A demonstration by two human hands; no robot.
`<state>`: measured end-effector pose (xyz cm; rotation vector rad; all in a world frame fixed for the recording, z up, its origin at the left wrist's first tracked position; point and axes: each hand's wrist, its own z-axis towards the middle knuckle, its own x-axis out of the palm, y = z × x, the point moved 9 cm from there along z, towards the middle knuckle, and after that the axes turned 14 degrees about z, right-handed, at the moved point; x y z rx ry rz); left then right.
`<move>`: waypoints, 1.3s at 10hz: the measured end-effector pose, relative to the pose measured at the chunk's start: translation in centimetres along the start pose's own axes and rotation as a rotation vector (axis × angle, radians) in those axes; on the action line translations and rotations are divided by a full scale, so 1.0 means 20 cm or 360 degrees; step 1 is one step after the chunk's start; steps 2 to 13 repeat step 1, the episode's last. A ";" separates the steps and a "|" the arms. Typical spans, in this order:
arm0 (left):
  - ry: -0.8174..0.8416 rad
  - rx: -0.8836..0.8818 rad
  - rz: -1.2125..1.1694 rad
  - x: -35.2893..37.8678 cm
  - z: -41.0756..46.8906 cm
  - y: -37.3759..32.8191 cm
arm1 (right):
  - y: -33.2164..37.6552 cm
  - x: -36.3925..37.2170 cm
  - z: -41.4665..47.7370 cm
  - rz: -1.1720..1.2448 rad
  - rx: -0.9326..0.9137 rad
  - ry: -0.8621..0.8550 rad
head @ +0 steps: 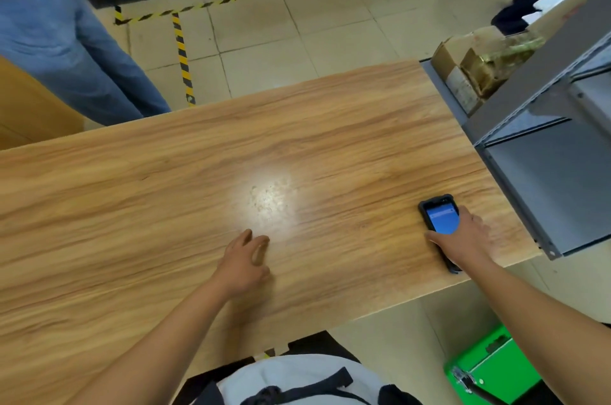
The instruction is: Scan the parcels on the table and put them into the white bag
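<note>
Resting on the worktop [165, 189], the right hand [463, 239] lies over the scanner [438, 216], thumb and fingers around its sides in a loose grip; the lit blue screen faces up. Left of the scanner, the left hand [244, 259] hovers with fingers curled and spread, holding nothing. No parcels lie on the worktop. Right of the scanner stands a grey shelf [542, 179]. Beyond the worktop someone in jeans [66, 40] stands.

A single head-worn wide-angle camera looked forward and steeply down from close above the wooden table [165, 193], which filled mid-frame, tiled floor [297, 30] beyond.
</note>
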<state>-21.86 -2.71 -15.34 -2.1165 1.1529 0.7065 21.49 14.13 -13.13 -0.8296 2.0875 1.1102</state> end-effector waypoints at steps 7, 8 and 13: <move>-0.0060 -0.0076 -0.0116 -0.01 -0.03 0.07 | 0.04 0.00 -0.03 0.0000 -0.0062 -0.0037; -0.0060 -0.0076 -0.0116 -0.01 -0.03 0.07 | 0.04 0.00 -0.03 0.0000 -0.0062 -0.0037; -0.0060 -0.0076 -0.0116 -0.01 -0.03 0.07 | 0.04 0.00 -0.03 0.0000 -0.0062 -0.0037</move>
